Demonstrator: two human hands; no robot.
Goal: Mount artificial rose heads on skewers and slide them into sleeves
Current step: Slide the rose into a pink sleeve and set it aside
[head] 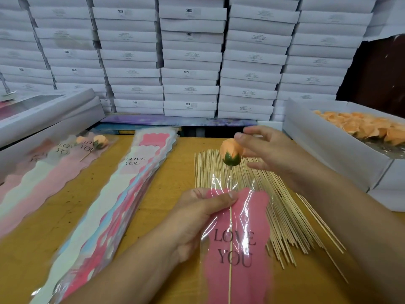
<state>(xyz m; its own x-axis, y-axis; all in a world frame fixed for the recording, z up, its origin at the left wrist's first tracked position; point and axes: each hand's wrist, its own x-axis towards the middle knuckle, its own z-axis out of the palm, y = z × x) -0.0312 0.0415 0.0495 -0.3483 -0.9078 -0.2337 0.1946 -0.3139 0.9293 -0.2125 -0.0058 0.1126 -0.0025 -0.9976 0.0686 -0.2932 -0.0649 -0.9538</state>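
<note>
Sleeve (pixel 238 244): pinched at its mouth by the left hand (pixel 197 218), likely to steady it. Skewer (pixel 230 238) inside; rose head (pixel 231 155) above, beside the spread right hand (pixel 269 154).

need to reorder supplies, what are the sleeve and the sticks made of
Sleeve: looks like thin clear plastic film printed pink, judging by its glossy creases and see-through top. Sticks: probably bamboo or light wood, pale tan and matte. The skewer inside the sleeve looks the same.

I counted three mounted roses: one (pixel 231 155) entering a sleeve (pixel 238 244), two finished ones (pixel 92 141); one skewer pile (pixel 274 207); one sleeve stack (pixel 122 205).
</note>
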